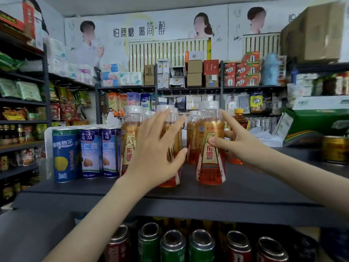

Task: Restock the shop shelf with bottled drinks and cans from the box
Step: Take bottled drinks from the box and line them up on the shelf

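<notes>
Several orange-and-gold drink bottles with clear caps stand on the dark top shelf (245, 188). My right hand (234, 142) holds the front right bottle (210, 167), thumb across its label and fingers behind it. My left hand (156, 148) is spread open in front of the middle bottle (170, 181) and covers most of it; whether it touches is unclear. Another bottle (130, 137) stands just left of that hand, and one more (191, 142) stands behind, between my hands. Three blue cans (65, 154) line up at the shelf's left end.
Red and green cans (171, 242) fill the shelf below. A gold can (335, 148) and a green carton (317, 121) sit at the right. A yellow-capped bottle (239, 118) stands behind my right hand. Stocked racks surround the shelf.
</notes>
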A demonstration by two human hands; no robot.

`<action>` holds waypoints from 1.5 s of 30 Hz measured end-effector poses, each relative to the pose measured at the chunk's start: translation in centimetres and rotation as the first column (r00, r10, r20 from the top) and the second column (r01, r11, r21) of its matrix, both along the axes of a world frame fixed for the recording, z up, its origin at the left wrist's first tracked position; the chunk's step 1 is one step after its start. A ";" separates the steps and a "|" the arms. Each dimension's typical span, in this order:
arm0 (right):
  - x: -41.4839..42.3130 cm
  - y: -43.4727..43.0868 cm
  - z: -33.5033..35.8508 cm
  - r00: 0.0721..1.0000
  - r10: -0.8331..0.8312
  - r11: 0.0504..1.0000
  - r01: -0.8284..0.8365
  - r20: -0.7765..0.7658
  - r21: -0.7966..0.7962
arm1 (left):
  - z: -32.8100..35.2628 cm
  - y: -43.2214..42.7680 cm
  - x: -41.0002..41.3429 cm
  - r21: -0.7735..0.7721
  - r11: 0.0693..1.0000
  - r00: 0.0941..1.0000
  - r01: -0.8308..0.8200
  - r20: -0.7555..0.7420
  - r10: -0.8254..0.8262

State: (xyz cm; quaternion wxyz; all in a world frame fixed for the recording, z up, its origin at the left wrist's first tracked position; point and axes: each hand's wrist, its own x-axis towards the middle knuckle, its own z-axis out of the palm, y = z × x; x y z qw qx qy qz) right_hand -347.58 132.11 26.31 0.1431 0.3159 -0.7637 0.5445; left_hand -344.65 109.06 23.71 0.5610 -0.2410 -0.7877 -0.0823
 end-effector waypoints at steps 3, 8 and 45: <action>-2.4 0.2 -0.6 0.996 -0.089 0.994 0.090 -0.008 0.058 | -1.0 -1.9 -1.7 -0.117 0.980 0.986 -0.160 0.036 0.165; -4.7 -0.2 0.0 0.979 -0.200 0.933 0.205 -0.046 0.298 | -1.2 -2.5 -2.5 -0.209 0.959 0.982 -0.189 -0.020 0.189; 0.4 -4.8 -3.2 0.810 -0.417 0.630 0.585 -0.412 0.511 | -2.4 -2.0 -0.6 -0.081 0.993 0.971 0.086 0.228 -0.065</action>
